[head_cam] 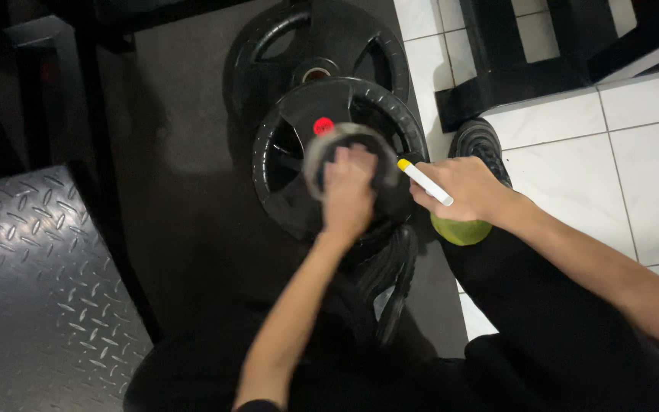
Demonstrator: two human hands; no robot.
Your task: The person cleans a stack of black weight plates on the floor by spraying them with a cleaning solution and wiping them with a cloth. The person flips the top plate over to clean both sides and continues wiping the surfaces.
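My left hand (348,192) is closed on a small round grey disc (316,159), blurred by motion. It holds the disc over the hub of a black weight plate (270,156) with a red sticker (323,126). This plate lies on a second, larger black weight plate (345,34). To the right, my right hand (468,187) grips a green spray bottle (461,231). Its white nozzle with a yellow tip (423,181) points left at the plate and disc.
My black shoes (483,141) (392,286) stand beside the plates. A ridged metal platform (32,290) fills the lower left. A dark mat (184,168) lies under the plates, with white tiles (642,160) to the right. A black frame base (512,88) stands at the upper right.
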